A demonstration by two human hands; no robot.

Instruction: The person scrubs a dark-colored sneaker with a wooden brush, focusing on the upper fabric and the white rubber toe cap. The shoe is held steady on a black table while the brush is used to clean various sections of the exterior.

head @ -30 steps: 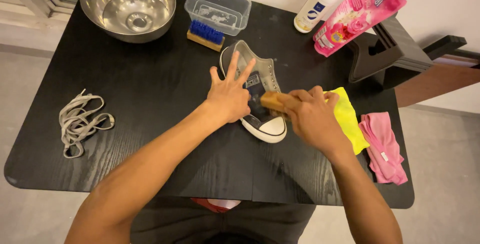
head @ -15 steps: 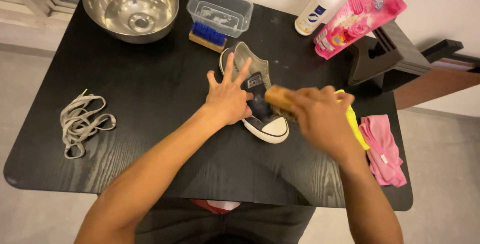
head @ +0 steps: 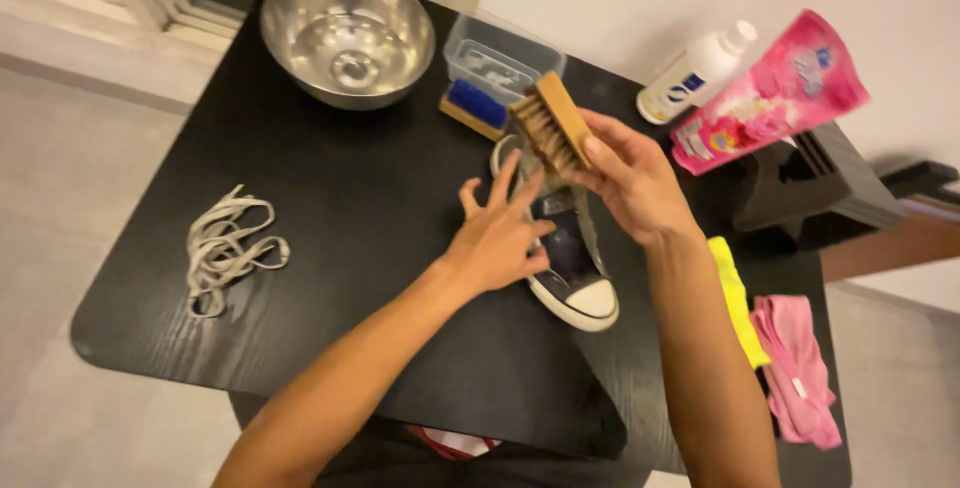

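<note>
While my right hand [head: 630, 183] grips the wooden brush [head: 553, 135] lifted above the dark sneaker [head: 570, 258] on the black table [head: 330, 248], my left hand [head: 495, 238], fingers spread, merely presses it, so a hard stroke could skid it sideways.

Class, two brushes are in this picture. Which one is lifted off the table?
The wooden brush with pale bristles, held up in the right hand above the sneaker. The blue-bristled brush lies on the table beside the clear tub.
</note>
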